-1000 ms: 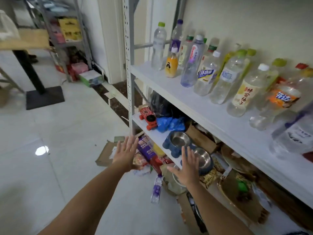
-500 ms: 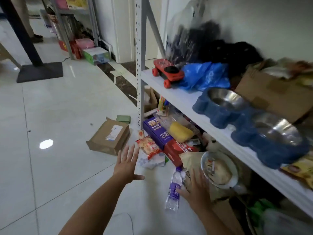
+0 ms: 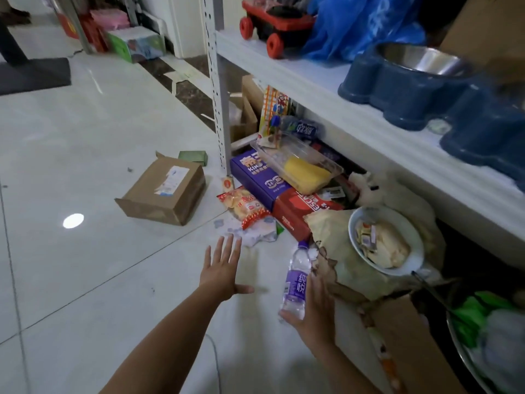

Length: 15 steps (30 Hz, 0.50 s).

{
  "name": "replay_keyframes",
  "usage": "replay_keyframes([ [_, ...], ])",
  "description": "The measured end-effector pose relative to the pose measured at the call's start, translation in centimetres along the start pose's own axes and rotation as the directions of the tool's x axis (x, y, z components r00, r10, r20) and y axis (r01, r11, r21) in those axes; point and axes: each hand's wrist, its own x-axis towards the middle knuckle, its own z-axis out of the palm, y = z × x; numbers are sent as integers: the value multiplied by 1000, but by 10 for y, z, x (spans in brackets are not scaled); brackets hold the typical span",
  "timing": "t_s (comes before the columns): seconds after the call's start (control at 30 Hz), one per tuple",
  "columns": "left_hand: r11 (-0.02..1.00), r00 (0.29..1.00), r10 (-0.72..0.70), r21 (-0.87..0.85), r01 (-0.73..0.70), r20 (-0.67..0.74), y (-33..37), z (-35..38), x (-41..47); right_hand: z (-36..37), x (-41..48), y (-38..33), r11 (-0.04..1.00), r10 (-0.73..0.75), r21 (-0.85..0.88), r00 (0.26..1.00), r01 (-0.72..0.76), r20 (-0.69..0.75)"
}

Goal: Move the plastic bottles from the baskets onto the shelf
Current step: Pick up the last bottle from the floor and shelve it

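**Desk:** Where is the bottle, set against the fingers?

**Photographer:** One clear plastic bottle with a purple label and purple cap (image 3: 297, 277) stands tilted just above the white tiled floor (image 3: 85, 137). Its base sits in the fork of the right hand (image 3: 315, 314). The thumb hooks round the base and the fingers (image 3: 316, 285) run up the bottle's right side, holding it. The cap points away, just past those fingertips.

**Desk:** And the other hand?

**Photographer:** The left hand (image 3: 223, 270) hovers palm down over the floor with its fingers (image 3: 227, 248) spread wide and the thumb out, holding nothing. The bottle is near, to the right of that thumb, apart from it.

**Desk:** Counts?

**Photographer:** One bottle and two hands. Beyond the left fingers lies one brown cardboard box (image 3: 163, 191) on the floor. Just right of the right fingers is one white round bowl (image 3: 386, 240) holding scraps. Above and beyond both hands, the white metal shelf (image 3: 355, 115) carries two blue plastic bowl stands (image 3: 397, 89) and one red toy cart with black top (image 3: 272, 24). Only the nearer stand plainly shows a steel bowl.
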Motion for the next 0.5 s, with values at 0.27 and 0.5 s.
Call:
replay_keyframes([
  [0.27,1000,1000,-15,-23,15,-11,0,6,10,23,6,-2,982,176,88,978,-167,-115],
  [0.5,1000,1000,0,-7,0,-10,-4,12,17,33,37,-5,694,458,464,835,-550,304],
])
